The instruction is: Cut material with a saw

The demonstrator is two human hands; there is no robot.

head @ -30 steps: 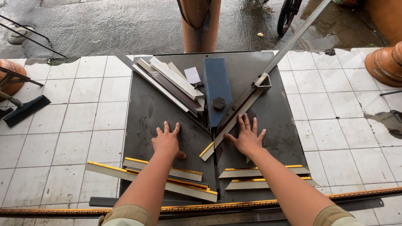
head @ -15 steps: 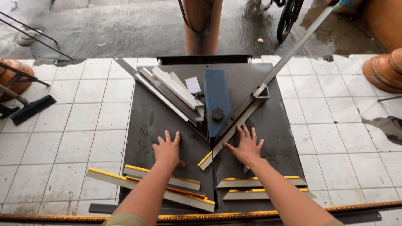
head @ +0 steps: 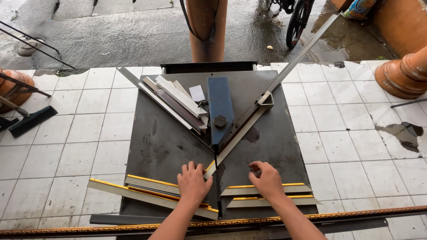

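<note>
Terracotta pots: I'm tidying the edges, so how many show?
2. One pot stands at the right edge on the tiles; another pot is at the left edge. More may lie out of view.

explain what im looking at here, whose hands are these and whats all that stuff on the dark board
The picture comes from a camera worn on a person's head, looking down at their own two bare hands. The left hand and right hand rest, fingers bent, on a dark metal board laid on a white tiled floor. On the board, metal rails form a V with a blue blade block in the middle. Cut grey strips with gold edges lie under and beside the hands. Neither hand clearly grips anything.
</note>
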